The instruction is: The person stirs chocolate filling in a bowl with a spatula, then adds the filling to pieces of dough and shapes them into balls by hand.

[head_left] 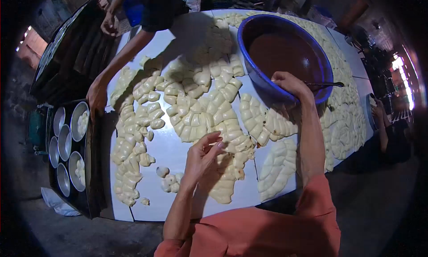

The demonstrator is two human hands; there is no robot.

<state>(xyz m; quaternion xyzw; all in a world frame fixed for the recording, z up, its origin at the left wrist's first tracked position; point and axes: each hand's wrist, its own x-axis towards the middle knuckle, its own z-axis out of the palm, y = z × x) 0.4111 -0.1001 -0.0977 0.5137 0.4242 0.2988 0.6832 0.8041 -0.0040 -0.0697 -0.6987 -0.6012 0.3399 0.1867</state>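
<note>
Over the dough pieces in the middle of the white table, my left hand [206, 156] is raised with its fingers apart and nothing visible between them. My right hand [289, 84] is bent at the near rim of a blue basin [327, 65], its fingers closed near a dark spoon handle [332, 84]; what they hold, if anything, is hidden. Brown filling [281, 51] lies in the basin. Pale dough pieces [191, 118] cover much of the tabletop in joined rows. A small cluster of dough [170, 182] sits left of my left forearm.
A co-worker's hand [97, 96] rests at the edge of a dark tray [91, 167] with round metal tins [64, 142] on the left. Dark stacked trays [73, 47] stand behind it. Another person's hand [379, 109] shows at the right edge of the table.
</note>
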